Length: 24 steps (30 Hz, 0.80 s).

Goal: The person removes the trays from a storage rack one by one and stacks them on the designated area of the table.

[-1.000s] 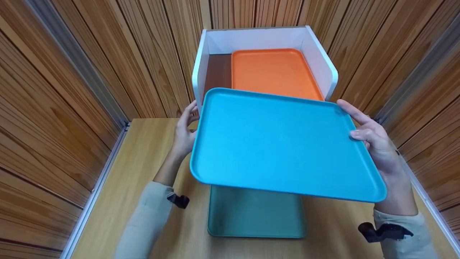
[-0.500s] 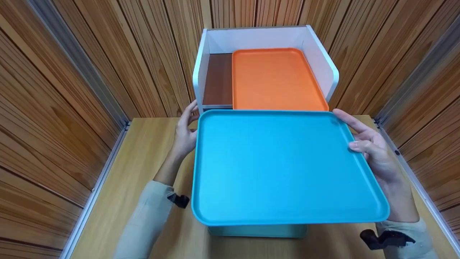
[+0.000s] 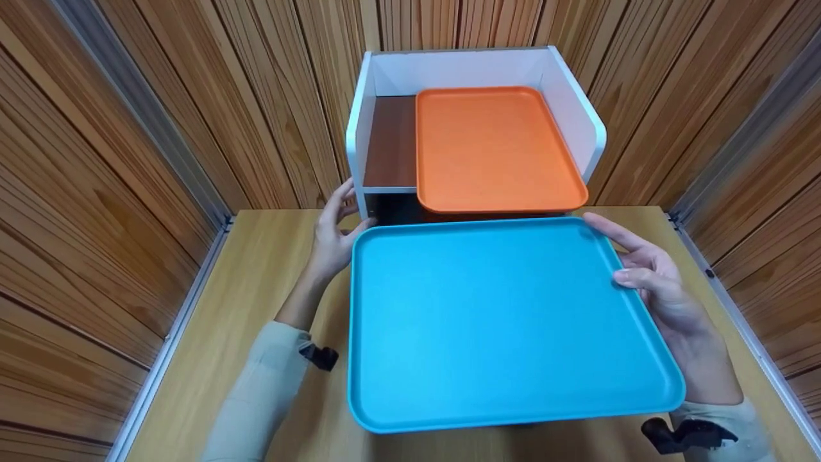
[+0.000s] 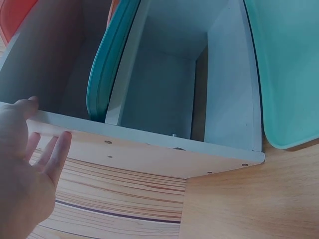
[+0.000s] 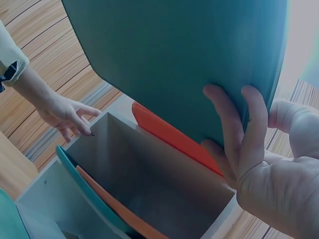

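In the head view, my right hand [image 3: 667, 301] grips the right rim of a blue tray [image 3: 507, 321], thumb on top; the right wrist view shows its fingers [image 5: 232, 124] against the tray's underside. The tray is held level-looking in front of a white shelf unit [image 3: 593, 128]. My left hand [image 3: 333, 237] holds the front edge of the unit's left side panel, thumb inside and fingers outside in the left wrist view. An orange tray [image 3: 497, 147] lies on the top shelf, towards the right. A teal tray [image 4: 112, 64] lies on the middle shelf, over an orange one.
The wooden table [image 3: 256, 276] bears the unit. A green tray [image 4: 289, 74] lies on the table before it, hidden under the blue tray in the head view. The unit's bottom compartment [image 4: 164, 89] lies below the middle shelf. Wood-panelled walls [image 3: 269, 96] enclose the sides and back.
The blue tray has come down and towards me in my right hand, from tilted to nearly straight, uncovering the top shelf's front and covering the green tray. My left hand stays at the unit's side.
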Each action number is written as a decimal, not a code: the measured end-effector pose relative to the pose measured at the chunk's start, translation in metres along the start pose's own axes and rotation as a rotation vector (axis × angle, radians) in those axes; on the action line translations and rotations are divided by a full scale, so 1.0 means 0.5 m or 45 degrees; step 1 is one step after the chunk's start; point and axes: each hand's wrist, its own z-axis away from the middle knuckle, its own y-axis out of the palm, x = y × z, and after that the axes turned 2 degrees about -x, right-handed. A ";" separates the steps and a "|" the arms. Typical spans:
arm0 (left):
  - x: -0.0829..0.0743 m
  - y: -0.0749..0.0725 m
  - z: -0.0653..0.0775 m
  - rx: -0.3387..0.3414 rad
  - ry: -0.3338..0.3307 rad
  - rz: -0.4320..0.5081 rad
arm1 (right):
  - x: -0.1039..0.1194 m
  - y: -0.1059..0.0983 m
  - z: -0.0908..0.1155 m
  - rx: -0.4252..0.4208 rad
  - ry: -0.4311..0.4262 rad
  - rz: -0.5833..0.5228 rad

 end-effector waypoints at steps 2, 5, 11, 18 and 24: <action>0.000 0.000 -0.001 -0.002 -0.007 -0.003 | -0.005 -0.006 0.001 0.016 -0.009 -0.013; 0.000 -0.001 -0.001 -0.005 -0.010 -0.020 | -0.010 -0.016 0.004 0.029 -0.015 -0.028; 0.000 -0.002 0.000 -0.003 -0.012 -0.028 | -0.019 -0.033 0.007 0.030 -0.013 -0.057; 0.003 0.000 0.000 0.002 0.007 -0.016 | -0.032 -0.050 0.010 0.003 -0.005 -0.038; 0.001 0.001 0.000 0.004 0.021 -0.008 | -0.045 -0.063 0.015 0.003 -0.009 -0.046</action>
